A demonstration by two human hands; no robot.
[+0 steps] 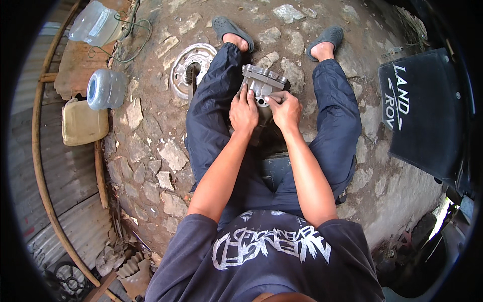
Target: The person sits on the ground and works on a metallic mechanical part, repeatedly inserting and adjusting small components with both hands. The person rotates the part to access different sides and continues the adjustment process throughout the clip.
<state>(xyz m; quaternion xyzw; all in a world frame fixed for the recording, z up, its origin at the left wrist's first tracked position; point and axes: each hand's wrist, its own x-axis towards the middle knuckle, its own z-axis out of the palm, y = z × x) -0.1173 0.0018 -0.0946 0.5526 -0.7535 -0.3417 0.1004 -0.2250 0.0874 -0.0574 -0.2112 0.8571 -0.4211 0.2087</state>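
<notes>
Between my knees is a grey cast-metal machine housing (262,80), with a wide ridged flange at its far end and a round dark hole at the near end. My left hand (243,111) is on its left side, fingers lying along the metal. At the near right corner, my right hand (286,110) is closed, its thumb pressed against the edge beside the hole. Whether a small piece sits in the right fingers is hidden. Dark, shadowed parts lie under the housing and I cannot make them out.
A round metal wheel rim (177,75) lies by my left leg on the stone-set ground (171,153). Farther left are a clear water jug (106,89), a yellowish jerrycan (84,122) and another clear container (98,24). A black mud flap (425,136) hangs at the right.
</notes>
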